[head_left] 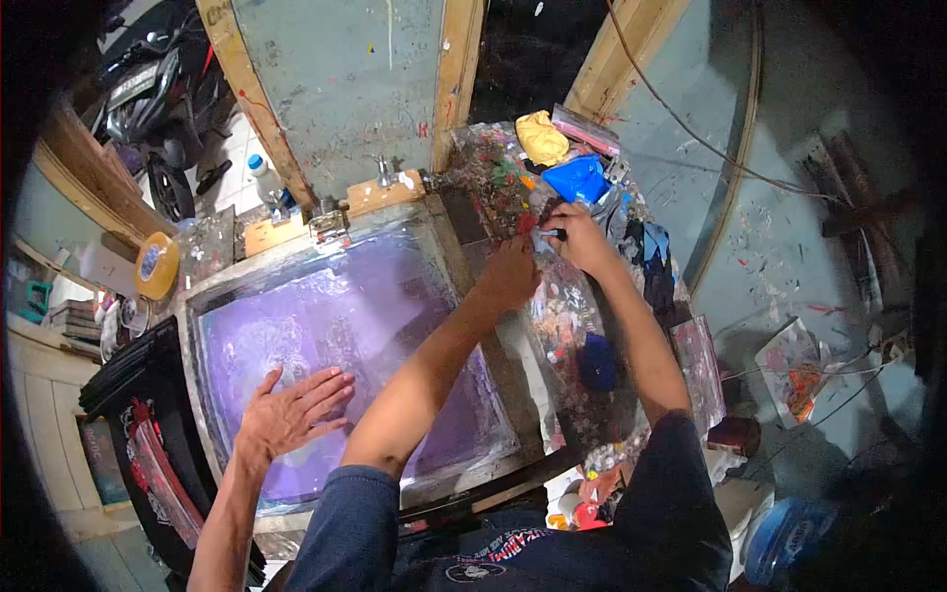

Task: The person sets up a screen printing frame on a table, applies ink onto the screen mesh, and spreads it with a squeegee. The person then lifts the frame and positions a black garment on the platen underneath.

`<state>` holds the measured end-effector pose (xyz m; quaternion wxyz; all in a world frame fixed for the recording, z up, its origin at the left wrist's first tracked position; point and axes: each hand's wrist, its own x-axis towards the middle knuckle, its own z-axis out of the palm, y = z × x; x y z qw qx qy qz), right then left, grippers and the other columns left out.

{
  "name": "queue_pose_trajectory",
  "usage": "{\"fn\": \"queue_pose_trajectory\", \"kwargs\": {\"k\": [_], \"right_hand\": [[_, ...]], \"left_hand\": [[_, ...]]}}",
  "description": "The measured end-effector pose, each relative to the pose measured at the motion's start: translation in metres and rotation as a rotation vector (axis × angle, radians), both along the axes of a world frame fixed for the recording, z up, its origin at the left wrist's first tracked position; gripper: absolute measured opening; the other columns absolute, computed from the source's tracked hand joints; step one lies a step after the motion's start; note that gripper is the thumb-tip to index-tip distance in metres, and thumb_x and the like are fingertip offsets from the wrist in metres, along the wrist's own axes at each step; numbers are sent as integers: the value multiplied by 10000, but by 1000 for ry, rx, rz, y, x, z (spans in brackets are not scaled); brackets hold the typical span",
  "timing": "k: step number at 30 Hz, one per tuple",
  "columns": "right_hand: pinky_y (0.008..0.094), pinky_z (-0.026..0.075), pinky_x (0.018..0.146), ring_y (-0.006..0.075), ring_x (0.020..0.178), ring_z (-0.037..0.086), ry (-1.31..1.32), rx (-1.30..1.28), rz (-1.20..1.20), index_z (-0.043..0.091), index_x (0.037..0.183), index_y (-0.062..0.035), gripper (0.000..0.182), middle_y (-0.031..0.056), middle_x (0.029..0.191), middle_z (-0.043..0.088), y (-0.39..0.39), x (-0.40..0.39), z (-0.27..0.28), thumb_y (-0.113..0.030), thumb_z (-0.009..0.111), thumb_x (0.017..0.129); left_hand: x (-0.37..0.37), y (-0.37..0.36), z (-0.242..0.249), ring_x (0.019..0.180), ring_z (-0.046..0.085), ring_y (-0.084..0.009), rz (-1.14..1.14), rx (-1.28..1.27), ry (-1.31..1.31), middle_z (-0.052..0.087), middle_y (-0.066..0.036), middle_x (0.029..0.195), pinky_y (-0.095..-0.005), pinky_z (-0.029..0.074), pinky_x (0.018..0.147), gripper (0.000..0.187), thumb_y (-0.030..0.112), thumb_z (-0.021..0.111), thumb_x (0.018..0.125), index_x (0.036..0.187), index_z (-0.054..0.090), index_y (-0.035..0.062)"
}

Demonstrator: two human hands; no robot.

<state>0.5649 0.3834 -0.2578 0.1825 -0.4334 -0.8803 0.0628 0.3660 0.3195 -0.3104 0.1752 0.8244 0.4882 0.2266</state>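
Observation:
Both my arms, in dark blue sleeves, reach over the paint-covered table to the right of the screen-printing frame. My right hand pinches a small dark-tipped, pale thing, too small to name. Close beside it, my left hand has its fingers drawn together at the same spot; whether they grip anything is hidden. Past my right hand lies a blue plastic bag. Another person's hand is spread flat over the purple screen mesh, left of my left arm.
A yellow cloth-like bundle lies at the table's far end. A tape roll stands at the left, near a blue-capped bottle. Black stacked boards flank the frame. A cable hangs across the right wall.

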Motion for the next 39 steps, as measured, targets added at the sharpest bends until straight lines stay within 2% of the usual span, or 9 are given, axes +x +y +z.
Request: {"fn": "queue_pose_trajectory", "kwargs": {"k": [9,15,16,19,20,23,27,31,39], "right_hand": [[458,533,867,398,956,653,19,-81,85,688,985,26,212,184,960,660,2,1,2,12,762,787],[451,508,925,415,1013,616,161,-164,90,652,1041,25,221,199,985,634,-19,9,9,-9,722,834],[370,525,791,285,840,652,198,-92,89,660,1033,30,118,142,964,675,-20,15,5,-48,699,954],[325,553,726,222,780,694,521,-594,-306,682,1036,8,97,102,975,738,-13,47,3,-78,693,993],[299,596,704,197,786,741,710,-727,-267,686,1060,5,101,100,987,764,-7,53,4,-60,708,985],[312,632,769,231,907,766,836,-1041,-413,674,1109,36,190,135,1063,748,-4,48,17,-21,738,939],[362,651,854,266,960,761,833,-1200,-458,616,1190,58,312,175,1114,740,21,40,1,17,746,909],[369,652,859,267,952,761,775,-1252,-579,572,1232,29,384,160,1121,744,37,32,-8,22,758,897],[345,652,853,203,914,753,753,-1306,-609,554,1272,-23,446,92,1078,753,47,27,-12,-58,803,905]], "left_hand": [[4,0,7,1216,591,-369,33,-37,89,594,-208,1257,-503,543,960,807,506,806,805,1288,581,-101],[6,-5,21,1233,587,-349,43,-52,137,592,-195,1287,-477,551,960,807,513,788,803,1314,601,-83],[6,-4,21,1238,583,-348,45,-66,144,587,-195,1298,-475,550,962,808,509,783,806,1324,600,-83],[7,-9,13,1257,565,-345,71,37,107,570,-196,1332,-473,547,971,805,506,770,813,1344,599,-76],[8,-7,11,1265,559,-347,65,18,108,566,-198,1341,-472,545,977,810,510,768,814,1355,596,-69],[10,-4,13,1281,548,-355,44,-44,108,557,-203,1361,-466,539,992,820,522,759,814,1379,591,-48],[10,0,17,1282,554,-356,31,-99,130,558,-204,1377,-454,533,1008,824,541,751,804,1383,599,-27],[16,4,11,1265,567,-342,64,-65,154,584,-208,1360,-414,537,993,803,536,783,779,1317,633,-41],[13,5,13,1298,551,-362,29,-119,151,553,-208,1412,-471,519,1032,854,571,741,800,1424,587,8]]}}
